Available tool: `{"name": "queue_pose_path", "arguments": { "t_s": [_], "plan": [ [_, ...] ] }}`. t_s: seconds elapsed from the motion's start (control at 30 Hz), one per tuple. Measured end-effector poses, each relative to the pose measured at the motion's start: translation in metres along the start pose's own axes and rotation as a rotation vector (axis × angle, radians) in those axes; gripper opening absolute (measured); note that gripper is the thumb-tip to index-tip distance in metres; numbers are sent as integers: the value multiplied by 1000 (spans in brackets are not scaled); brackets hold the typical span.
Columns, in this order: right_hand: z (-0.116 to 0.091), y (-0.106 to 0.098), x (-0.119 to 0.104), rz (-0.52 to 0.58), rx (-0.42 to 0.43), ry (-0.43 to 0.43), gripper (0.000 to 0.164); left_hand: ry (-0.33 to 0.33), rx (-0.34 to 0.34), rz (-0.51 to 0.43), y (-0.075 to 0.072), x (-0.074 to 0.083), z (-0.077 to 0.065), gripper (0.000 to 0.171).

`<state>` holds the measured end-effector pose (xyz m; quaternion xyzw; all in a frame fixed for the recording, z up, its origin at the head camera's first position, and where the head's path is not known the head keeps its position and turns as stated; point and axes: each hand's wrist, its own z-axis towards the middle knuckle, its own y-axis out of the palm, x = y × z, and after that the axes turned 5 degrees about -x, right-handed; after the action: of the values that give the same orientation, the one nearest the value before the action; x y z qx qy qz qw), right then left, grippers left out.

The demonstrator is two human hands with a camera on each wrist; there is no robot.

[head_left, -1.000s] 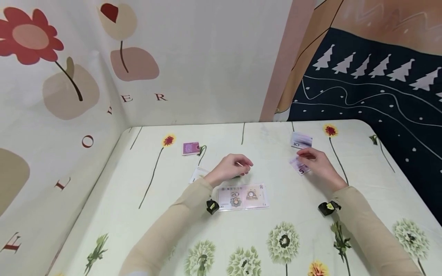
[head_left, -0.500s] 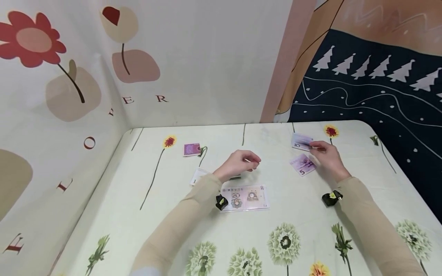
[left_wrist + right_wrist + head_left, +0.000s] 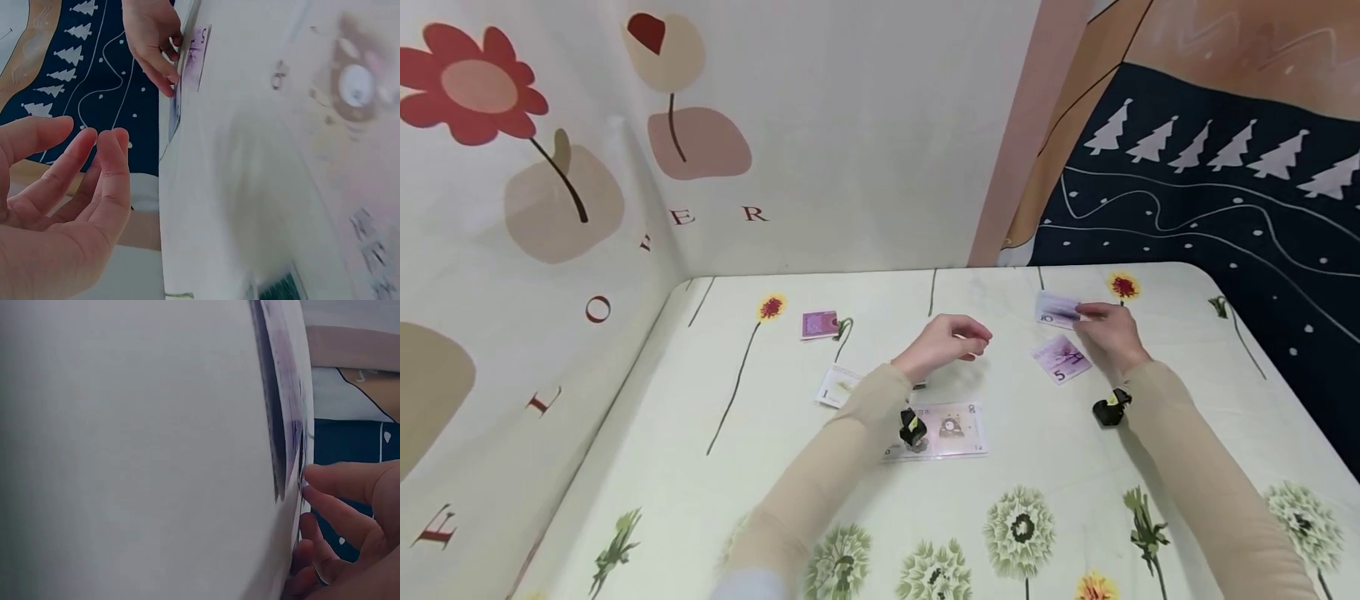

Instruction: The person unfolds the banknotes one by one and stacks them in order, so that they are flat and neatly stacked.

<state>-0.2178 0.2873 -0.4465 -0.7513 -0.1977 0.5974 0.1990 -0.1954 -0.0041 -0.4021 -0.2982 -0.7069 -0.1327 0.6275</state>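
At the back right of the table, my right hand pinches the right edge of a pale violet banknote marked 10. In the right wrist view, its thumb and forefinger meet at that note's edge. Just in front lies a purple banknote marked 5. My left hand hovers over the middle of the table, fingers loosely bent and holding nothing. Below the left wrist, a pinkish banknote lies flat, its left part hidden by the wrist camera. A dark green item peeks out under the left hand.
To the left lie a whitish banknote marked 1, partly behind the left sleeve, and a magenta banknote farther back. A flower-print cloth covers the table. A pale hanging sheet stands along the back.
My right hand has moved from the 5 banknote back to the right edge of the 10 banknote. My left hand has drifted right and away from me, holding nothing.
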Motion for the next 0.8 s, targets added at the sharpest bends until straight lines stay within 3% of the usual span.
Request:
{"name": "queue_pose_path", "arguments": {
  "t_s": [0.3,0.53,0.8],
  "plan": [
    [3,2,-3,-17,-25,12,46,-35,34,-80,14,-6,28,20],
    [6,2,-1,1,-43,44,47,-68,72,-168,31,-16,60,31],
    [6,3,-4,-13,-32,139,47,-88,247,-232,62,-19,96,41]
  ]
}}
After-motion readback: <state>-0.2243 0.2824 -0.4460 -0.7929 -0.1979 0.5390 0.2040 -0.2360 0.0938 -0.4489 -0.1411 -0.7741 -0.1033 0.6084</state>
